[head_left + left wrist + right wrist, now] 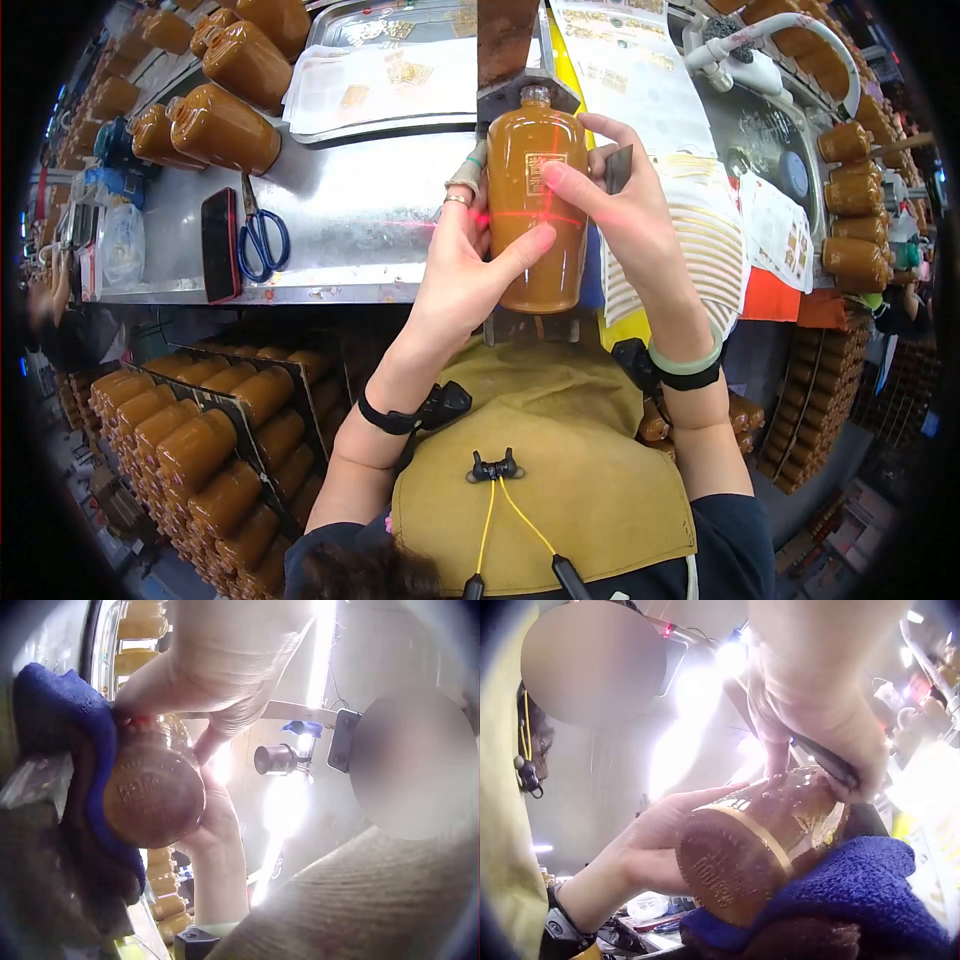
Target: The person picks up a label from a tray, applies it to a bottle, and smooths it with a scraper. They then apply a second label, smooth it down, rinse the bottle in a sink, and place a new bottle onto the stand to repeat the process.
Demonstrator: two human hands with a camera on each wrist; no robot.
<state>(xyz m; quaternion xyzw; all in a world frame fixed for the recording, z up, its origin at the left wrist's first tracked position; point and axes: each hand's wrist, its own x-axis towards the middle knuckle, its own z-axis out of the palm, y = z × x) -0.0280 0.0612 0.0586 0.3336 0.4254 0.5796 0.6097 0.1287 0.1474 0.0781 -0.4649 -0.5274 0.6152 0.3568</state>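
Observation:
A brown glossy bottle (535, 255) lies with its neck away from the body, a small gold label (545, 173) on its face under a red light cross. My left hand (462, 265) grips its left side, thumb on the front, with wrapping on one finger. At the label's edge rests the thumb of my right hand (640, 210); the curled fingers of that hand hold a dark flat tool (619, 170). In the right wrist view the bottle's round base (724, 866) lies against a blue cloth (855, 889), and the dark tool (825, 759) shows between fingers.
Blue-handled scissors (262, 243) and a phone (219, 245) lie on the metal table at left, near several brown bottles (225, 130). Sheets with gold labels (385, 85) lie on a tray behind. At right are curved white strips (680, 245) and a sink with a tap (709, 52).

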